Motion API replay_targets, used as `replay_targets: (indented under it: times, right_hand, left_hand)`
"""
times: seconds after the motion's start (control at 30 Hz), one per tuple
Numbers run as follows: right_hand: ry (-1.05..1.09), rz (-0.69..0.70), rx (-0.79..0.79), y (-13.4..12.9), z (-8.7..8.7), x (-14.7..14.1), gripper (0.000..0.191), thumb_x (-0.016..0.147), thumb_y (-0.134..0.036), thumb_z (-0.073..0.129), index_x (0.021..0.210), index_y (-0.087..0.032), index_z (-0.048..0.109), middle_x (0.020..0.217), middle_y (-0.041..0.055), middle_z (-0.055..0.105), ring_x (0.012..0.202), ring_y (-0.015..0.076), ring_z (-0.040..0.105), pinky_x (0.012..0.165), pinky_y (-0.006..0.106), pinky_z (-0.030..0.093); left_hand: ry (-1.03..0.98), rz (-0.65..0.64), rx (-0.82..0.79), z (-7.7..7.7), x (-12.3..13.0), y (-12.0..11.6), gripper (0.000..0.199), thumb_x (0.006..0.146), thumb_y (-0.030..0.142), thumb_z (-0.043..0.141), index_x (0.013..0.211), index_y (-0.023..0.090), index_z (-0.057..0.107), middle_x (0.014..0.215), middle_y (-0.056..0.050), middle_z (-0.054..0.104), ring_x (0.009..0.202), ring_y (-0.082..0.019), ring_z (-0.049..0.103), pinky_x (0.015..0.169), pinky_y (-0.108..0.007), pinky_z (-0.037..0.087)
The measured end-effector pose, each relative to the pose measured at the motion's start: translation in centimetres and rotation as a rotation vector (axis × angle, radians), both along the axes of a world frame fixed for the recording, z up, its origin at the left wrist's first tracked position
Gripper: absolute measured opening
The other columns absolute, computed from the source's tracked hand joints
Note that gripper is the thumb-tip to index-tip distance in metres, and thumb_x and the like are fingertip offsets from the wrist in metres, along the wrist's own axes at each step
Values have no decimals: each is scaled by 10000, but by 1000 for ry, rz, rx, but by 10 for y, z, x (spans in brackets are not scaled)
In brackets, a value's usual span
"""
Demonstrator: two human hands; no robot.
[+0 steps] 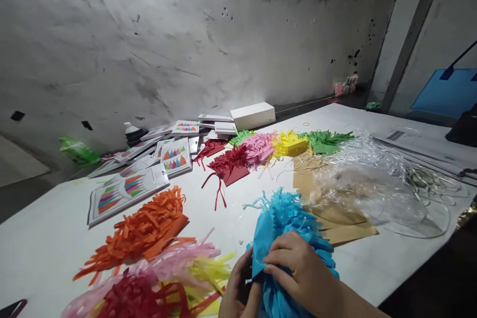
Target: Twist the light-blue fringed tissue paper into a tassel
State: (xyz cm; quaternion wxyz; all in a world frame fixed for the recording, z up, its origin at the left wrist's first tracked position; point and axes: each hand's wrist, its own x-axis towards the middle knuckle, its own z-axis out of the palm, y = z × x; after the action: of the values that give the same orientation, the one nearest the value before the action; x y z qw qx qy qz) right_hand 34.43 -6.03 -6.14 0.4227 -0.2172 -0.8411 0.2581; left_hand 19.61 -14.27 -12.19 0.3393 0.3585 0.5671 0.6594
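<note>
A bundle of blue fringed tissue paper is between my two hands near the front of the white table. My left hand is closed around the lower left edge of its flat, uncut band. My right hand lies over the bundle, with thumb and fingers closed on the paper at that band. Left of my hands lies an orange fringed paper bundle. Closer to me is a pile of pink, yellow and dark red fringed tissue.
Red, pink, yellow and green fringed bundles line the table's back. Printed packs and a white box lie at left and rear. Clear plastic covers brown paper at right.
</note>
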Motion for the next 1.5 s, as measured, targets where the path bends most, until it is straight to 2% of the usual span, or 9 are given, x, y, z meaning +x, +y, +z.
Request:
replay_targets:
  times: [0.2, 0.33, 0.43, 0.57, 0.67, 0.8, 0.97, 1.17, 1.5]
  right_hand:
    - [-125, -7, 336, 1, 5, 2, 273, 985, -56, 415, 917, -154, 660, 823, 59, 665, 776, 203, 589, 862, 394, 418]
    - [-193, 128, 26, 8, 15, 4, 144, 957, -130, 611, 841, -194, 667, 815, 0, 704, 805, 174, 642, 828, 324, 432]
    - [-223, 183, -142, 16, 24, 7, 121, 929, -101, 659, 904, -216, 686, 863, -27, 745, 819, 152, 677, 800, 270, 438]
    - [-295, 187, 197, 20, 24, 9, 231, 944, -65, 518, 1094, -201, 628, 900, 19, 715, 760, 172, 629, 764, 295, 434]
    - [-368, 123, 554, 15, 18, 10, 192, 949, -89, 475, 849, -205, 592, 767, 18, 615, 653, 174, 529, 813, 365, 431]
    - [-362, 56, 553, 4, 13, 11, 103, 937, -223, 537, 865, -192, 603, 898, 66, 648, 788, 216, 560, 982, 472, 404]
    - [-306, -66, 565, -7, 2, 5, 137, 968, -121, 516, 898, -169, 624, 834, 41, 645, 819, 217, 572, 1101, 505, 311]
    - [-148, -105, 377, -8, 2, 3, 198, 966, -90, 488, 863, -190, 624, 852, 20, 640, 811, 185, 583, 1110, 491, 299]
    - [-170, 177, -202, 15, 18, 11, 161, 954, -214, 699, 796, -214, 729, 853, -29, 673, 822, 144, 637, 879, 354, 382]
  left_hand:
    - [325, 62, -11, -8, -9, -6, 462, 897, 527, 630, 1256, 239, 670, 1149, -89, 722, 891, -216, 695, 711, -280, 576]
    - [474, 52, -26, 1, -10, -8, 368, 941, 437, 571, 1265, 289, 662, 1141, -73, 713, 700, -184, 634, 455, -247, 475]
    - [566, 49, 15, 7, -11, -8, 315, 953, 415, 552, 1210, 315, 705, 1087, -61, 738, 788, -213, 660, 612, -286, 546]
    - [600, 41, 5, 11, -12, -8, 318, 952, 460, 543, 1168, 316, 727, 1055, -67, 735, 804, -224, 664, 660, -301, 566]
    - [592, 39, -9, 13, -12, -9, 345, 946, 493, 544, 1177, 313, 726, 1035, -68, 740, 760, -218, 655, 611, -291, 562]
    - [546, 33, -37, 16, -10, -11, 358, 922, 523, 573, 1191, 332, 711, 985, -54, 741, 679, -205, 631, 385, -245, 445]
    - [524, 52, -53, 14, -10, -12, 371, 909, 517, 602, 1190, 300, 711, 1056, -71, 746, 762, -216, 668, 391, -227, 462]
    - [567, 53, -21, 16, -9, -11, 329, 921, 480, 598, 1186, 317, 703, 947, -35, 730, 665, -192, 622, 536, -270, 531]
    - [675, 0, 31, 12, -12, -10, 332, 961, 433, 534, 1226, 310, 690, 1010, -53, 718, 753, -212, 620, 672, -311, 565]
